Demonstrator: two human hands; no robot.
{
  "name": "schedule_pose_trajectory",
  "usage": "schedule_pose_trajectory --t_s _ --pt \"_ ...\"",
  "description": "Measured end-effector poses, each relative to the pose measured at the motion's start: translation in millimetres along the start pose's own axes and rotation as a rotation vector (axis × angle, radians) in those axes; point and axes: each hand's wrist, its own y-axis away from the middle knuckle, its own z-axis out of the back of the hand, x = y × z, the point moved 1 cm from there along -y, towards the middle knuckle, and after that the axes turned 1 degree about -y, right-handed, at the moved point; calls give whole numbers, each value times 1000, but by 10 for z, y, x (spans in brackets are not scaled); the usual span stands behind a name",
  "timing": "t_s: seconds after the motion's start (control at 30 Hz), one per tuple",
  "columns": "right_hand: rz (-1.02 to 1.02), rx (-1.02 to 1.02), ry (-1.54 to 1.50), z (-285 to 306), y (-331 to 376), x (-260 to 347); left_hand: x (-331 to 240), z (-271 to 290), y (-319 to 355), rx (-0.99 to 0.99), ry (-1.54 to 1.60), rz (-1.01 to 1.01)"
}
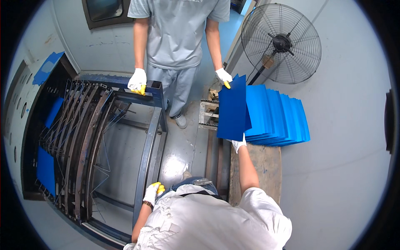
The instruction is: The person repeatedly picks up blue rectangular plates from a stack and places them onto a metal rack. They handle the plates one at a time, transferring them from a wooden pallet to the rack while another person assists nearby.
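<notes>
Flat blue rectangular panel [232, 109], held at opposite ends.

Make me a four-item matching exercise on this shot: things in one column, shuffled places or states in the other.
1. fan
2. stack of blue sheets
3. left hand
4. right hand

A. at the near edge of the raised sheet
B. beside the metal frame
C. round and wire-caged
D. at the wooden bench's far end

Pairs: 1-C; 2-D; 3-B; 4-A

Dark-blue rectangular sheet [232, 110]: smooth, satin. Bright-blue rectangular sheets [277, 114]: smooth, matt. Brown wooden surface [268, 168]: worn, rough. Blue-painted metal-bar frame [149, 146]: scuffed, faintly glossy. White yellow-fingered gloves [150, 193]: matt cloth.
</notes>
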Motion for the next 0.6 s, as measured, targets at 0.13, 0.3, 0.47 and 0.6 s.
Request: schedule_pose_trajectory --t_s 0.13,0.3,0.47,0.6 --pt "6 -68 299 197 39 20 10 10 40 4 17 10" --pt "-62 -211 169 27 24 -37 49 152 63 21 17 -27" --pt "-54 -183 -70 139 44 -85 25 346 92 5 18 -13" --pt "-599 -108 -1617 597 89 6 14 568 139 11 78 -42"
